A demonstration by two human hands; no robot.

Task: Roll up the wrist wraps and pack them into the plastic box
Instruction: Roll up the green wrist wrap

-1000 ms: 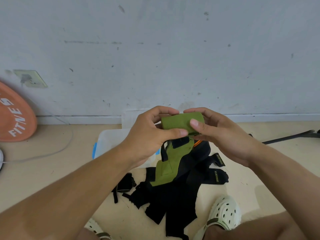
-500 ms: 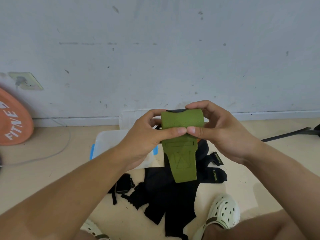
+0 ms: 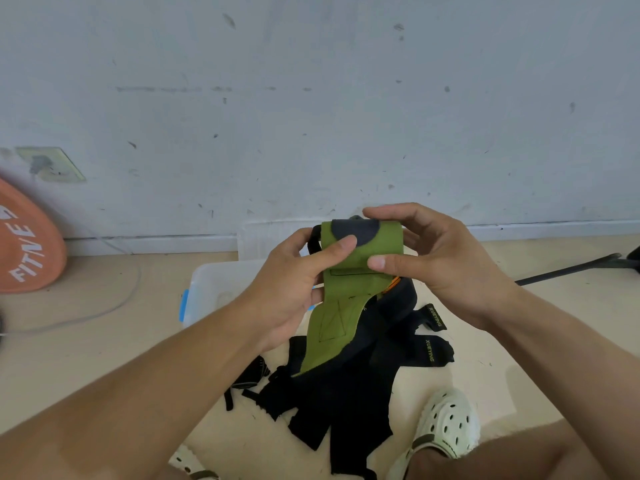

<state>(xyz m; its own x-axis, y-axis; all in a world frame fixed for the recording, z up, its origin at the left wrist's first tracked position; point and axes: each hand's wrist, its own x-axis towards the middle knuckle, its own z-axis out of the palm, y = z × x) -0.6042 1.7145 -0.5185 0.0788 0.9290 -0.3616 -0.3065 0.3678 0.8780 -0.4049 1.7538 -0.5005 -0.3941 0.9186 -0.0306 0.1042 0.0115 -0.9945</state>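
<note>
- Pinching the green wrist wrap (image 3: pixel 360 258) with left hand (image 3: pixel 294 289) and right hand (image 3: pixel 446 261), thumbs on the front, fingers curled behind, likely keeping the roll tight.
- Letting the unrolled tail hang toward 6 o'clock over the black wraps (image 3: pixel 349 393).
- Waiting at 9 o'clock of the roll, behind the left hand: plastic box (image 3: pixel 214 289).

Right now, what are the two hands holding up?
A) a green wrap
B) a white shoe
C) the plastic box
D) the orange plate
A: the left hand and right hand both grip the green wrap, whose loose tail hangs down over the black wraps on the floor.
</note>
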